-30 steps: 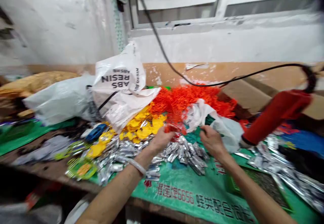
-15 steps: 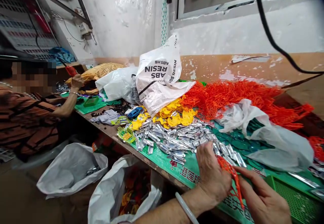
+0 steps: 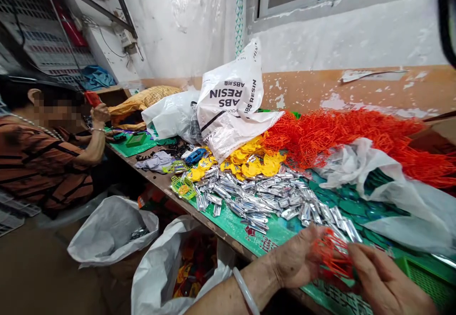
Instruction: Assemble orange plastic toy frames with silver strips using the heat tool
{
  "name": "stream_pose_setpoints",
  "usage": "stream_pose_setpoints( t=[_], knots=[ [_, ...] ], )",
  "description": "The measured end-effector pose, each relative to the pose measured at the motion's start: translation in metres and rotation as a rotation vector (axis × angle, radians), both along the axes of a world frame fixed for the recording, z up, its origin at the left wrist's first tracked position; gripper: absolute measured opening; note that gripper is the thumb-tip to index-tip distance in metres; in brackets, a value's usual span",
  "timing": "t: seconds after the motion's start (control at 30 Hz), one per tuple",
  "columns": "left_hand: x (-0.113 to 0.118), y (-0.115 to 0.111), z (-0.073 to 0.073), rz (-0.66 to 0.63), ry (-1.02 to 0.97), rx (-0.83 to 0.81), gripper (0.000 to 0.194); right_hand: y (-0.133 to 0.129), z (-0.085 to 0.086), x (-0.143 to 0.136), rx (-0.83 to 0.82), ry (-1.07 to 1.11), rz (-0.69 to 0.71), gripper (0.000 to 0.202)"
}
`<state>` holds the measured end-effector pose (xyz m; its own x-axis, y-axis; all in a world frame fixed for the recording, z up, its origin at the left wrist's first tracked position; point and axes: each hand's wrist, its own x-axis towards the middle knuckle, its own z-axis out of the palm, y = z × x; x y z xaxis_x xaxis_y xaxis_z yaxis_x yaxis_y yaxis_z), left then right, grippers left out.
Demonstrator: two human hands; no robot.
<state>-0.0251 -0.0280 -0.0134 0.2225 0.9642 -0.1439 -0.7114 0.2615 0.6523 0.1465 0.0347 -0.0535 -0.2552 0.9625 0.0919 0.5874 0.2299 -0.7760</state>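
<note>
A small bundle of red-orange plastic strands (image 3: 332, 254) is held between my two hands over the front edge of the table. My left hand (image 3: 299, 257), with a pale bangle on the wrist, grips its left side. On its right side, the fingers of my right hand (image 3: 386, 277) pinch it. Just beyond my hands lie many silver metallic pieces (image 3: 249, 196) on a green sheet (image 3: 228, 224). Yellow plastic pieces (image 3: 251, 163) sit behind them, beside a large heap of red-orange plastic (image 3: 342, 134).
A green basket (image 3: 427, 277) stands at the right. White printed bag (image 3: 231, 101) rises mid-table; translucent plastic (image 3: 402, 201) covers dark green pieces. Two open white sacks (image 3: 103, 239) stand below the table edge. Another person (image 3: 46, 158) sits at the far left, one hand raised.
The view has shifted slightly right. My left hand has lowered and turned, and the red-orange bundle now spreads wider between my hands.
</note>
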Motion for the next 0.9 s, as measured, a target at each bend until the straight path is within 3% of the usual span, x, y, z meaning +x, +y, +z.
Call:
stream_pose_setpoints(
  t=[0.1,0.17,0.37,0.47,0.7,0.9],
  knots=[
    [-0.004,0.0,-0.001,0.168,0.101,-0.026,0.046,-0.002,0.005,-0.01,-0.228,0.201,0.142,0.067],
    [-0.006,0.0,-0.006,0.202,0.113,-0.07,0.039,-0.005,0.008,-0.015,-0.245,0.294,0.244,0.07],
    [-0.016,-0.004,-0.013,0.157,0.012,-0.19,0.051,-0.02,0.041,-0.027,0.092,0.138,0.304,0.031],
    [-0.024,-0.004,-0.007,0.085,-0.033,-0.205,0.052,-0.022,0.053,-0.029,0.172,0.106,0.318,0.033],
    [-0.022,-0.008,0.001,0.135,-0.02,-0.266,0.045,-0.026,0.054,-0.015,0.29,0.116,0.293,0.035],
    [-0.012,-0.005,0.002,0.138,-0.035,-0.263,0.04,-0.034,0.069,-0.022,0.409,-0.088,0.314,0.039]
  ],
)
